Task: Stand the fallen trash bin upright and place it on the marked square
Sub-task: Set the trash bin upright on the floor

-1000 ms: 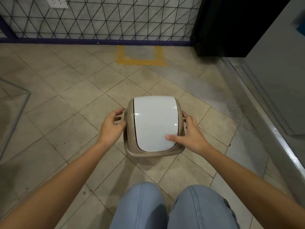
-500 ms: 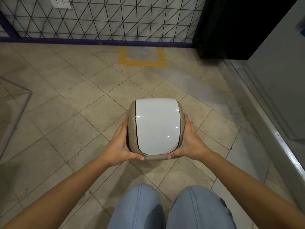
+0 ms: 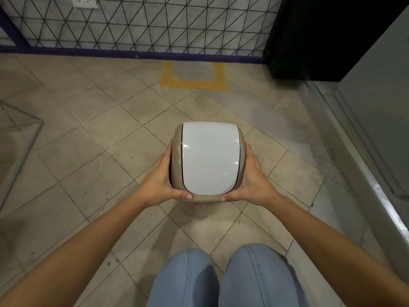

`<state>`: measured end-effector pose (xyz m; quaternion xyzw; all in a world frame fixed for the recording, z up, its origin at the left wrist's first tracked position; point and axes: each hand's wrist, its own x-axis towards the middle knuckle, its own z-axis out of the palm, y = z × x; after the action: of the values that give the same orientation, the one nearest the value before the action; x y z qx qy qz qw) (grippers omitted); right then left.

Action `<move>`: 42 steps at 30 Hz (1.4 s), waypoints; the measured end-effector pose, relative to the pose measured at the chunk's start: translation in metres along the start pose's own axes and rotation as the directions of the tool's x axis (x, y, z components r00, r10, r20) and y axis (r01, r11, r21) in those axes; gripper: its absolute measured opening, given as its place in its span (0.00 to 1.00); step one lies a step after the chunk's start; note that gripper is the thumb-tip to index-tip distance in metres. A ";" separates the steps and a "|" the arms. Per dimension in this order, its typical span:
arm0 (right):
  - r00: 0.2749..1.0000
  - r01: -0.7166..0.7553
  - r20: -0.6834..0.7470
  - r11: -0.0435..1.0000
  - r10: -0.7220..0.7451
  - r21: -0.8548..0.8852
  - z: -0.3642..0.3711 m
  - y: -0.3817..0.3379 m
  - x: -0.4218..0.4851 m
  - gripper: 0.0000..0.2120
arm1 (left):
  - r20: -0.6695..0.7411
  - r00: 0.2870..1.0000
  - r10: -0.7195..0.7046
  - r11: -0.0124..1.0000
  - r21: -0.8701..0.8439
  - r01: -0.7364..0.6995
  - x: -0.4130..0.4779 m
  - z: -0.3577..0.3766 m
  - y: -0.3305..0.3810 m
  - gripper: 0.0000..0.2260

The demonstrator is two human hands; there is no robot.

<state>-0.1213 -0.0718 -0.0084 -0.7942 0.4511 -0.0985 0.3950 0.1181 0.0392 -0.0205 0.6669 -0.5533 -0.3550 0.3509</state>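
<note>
The trash bin [image 3: 209,160] is beige with a white swing lid and stands upright as I look down on its top. My left hand [image 3: 160,181] clasps its left side and my right hand [image 3: 250,180] clasps its right side, thumbs on the near rim. The bin's body below the lid is mostly hidden, and whether its base touches the tiles cannot be told. The marked square [image 3: 193,84], outlined in yellow tape, lies on the floor farther ahead, against the wire fence.
A wire mesh fence [image 3: 141,25] with a purple base rail closes the far side. A black cabinet [image 3: 332,36] stands at the far right, a grey raised ledge [image 3: 363,173] runs along the right. A metal frame [image 3: 26,138] sits at the left. My knees [image 3: 223,275] are below.
Both hands shifted from loosely touching the lid's sides to clasping the bin firmly. The bin has moved slightly forward toward the yellow square.
</note>
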 end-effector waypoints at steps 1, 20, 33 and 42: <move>1.000 0.001 -0.001 1.000 -0.001 0.007 -0.001 0.000 0.001 0.75 | -0.007 1.000 0.007 1.000 0.003 -0.007 0.001 0.000 0.001 0.64; 0.998 0.035 0.051 0.999 -0.036 0.010 0.003 0.003 0.012 0.76 | -0.052 0.998 -0.037 0.998 -0.043 0.035 -0.002 0.007 -0.008 0.63; 0.990 0.041 -0.132 0.999 -0.043 -0.023 -0.009 -0.007 0.051 0.69 | -0.296 0.954 -0.044 0.991 0.105 0.079 0.042 0.008 -0.004 0.51; 0.988 -0.002 -0.156 0.999 -0.006 -0.047 -0.028 -0.006 0.089 0.66 | -0.422 0.901 -0.100 0.992 0.023 0.121 0.082 0.016 0.001 0.45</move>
<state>-0.0807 -0.1559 -0.0033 -0.7937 0.4820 -0.1500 0.3394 0.1151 -0.0435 -0.0347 0.7661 -0.4345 -0.2092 0.4248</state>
